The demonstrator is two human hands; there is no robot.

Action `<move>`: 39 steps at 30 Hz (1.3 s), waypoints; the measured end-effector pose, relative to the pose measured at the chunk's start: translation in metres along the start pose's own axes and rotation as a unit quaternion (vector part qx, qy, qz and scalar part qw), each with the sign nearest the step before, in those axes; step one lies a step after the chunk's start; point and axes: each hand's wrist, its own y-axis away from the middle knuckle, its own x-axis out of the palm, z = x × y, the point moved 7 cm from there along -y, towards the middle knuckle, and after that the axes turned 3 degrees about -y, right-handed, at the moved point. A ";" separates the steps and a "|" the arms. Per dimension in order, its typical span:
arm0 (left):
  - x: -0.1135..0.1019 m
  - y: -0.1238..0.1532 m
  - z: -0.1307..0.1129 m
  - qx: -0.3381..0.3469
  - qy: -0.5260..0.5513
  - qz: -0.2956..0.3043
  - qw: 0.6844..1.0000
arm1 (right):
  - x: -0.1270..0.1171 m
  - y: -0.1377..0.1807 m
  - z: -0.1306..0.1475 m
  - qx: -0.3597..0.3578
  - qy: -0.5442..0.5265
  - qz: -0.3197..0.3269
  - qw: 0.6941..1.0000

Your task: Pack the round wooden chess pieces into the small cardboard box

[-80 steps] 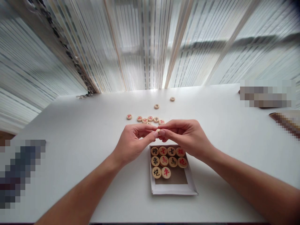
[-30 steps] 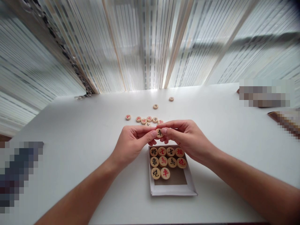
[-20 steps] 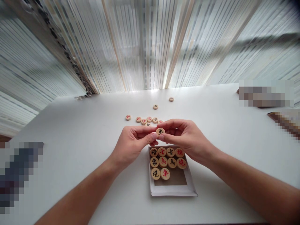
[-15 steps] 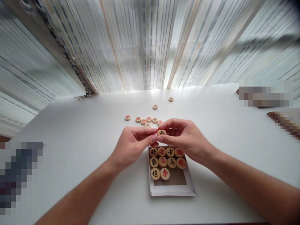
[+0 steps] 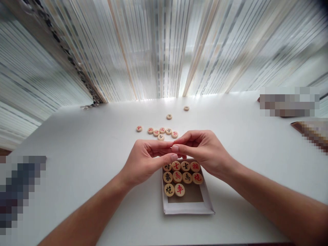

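My left hand (image 5: 146, 158) and my right hand (image 5: 201, 147) meet at the fingertips above the far edge of a shallow white box (image 5: 188, 208). Both are closed around a Chinese chess piece that the fingers now hide. My right thumb presses toward the index finger; my left thumb lies lower, over the box's far left corner. In the box, round wooden pieces lie in rows, with a black-marked piece (image 5: 169, 190) and a red-marked piece (image 5: 179, 190) in the nearest row. My left thumb partly covers a black-marked piece (image 5: 167, 166) in the far row.
Beyond my hands, several loose pieces lie on the white table (image 5: 102, 191), among them a red-marked one (image 5: 139, 128) and a farther one (image 5: 186, 108). A string curtain (image 5: 153, 51) hangs behind the table. Blurred-out objects are at the left and right.
The black-marked piece between my fingertips has gone out of sight behind them. My left thumb has dropped lower, and my right fingers have shifted slightly. The pieces in the box stay put.
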 end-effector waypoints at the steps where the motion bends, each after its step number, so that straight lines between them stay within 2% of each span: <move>1: 0.000 0.000 0.000 -0.001 0.007 0.000 1.000 | 0.000 0.000 0.001 -0.005 0.005 0.000 1.000; 11: -0.001 0.001 -0.002 -0.013 0.002 -0.037 0.999 | 0.007 0.003 0.009 -0.038 0.049 0.020 0.998; 18: -0.009 0.000 -0.002 -0.015 -0.033 -0.074 0.997 | 0.011 0.002 0.006 -0.024 -0.004 0.043 0.999; 23: -0.012 -0.001 -0.004 -0.016 -0.043 -0.096 0.994 | 0.009 0.002 0.000 -0.006 -0.024 0.030 0.999; 31: -0.013 0.001 0.001 -0.014 -0.021 -0.117 0.993 | 0.004 -0.001 -0.002 -0.016 -0.007 0.021 1.000; 39: -0.015 0.000 -0.005 0.043 -0.062 -0.125 0.989 | 0.002 -0.002 0.000 -0.040 0.029 0.011 0.999</move>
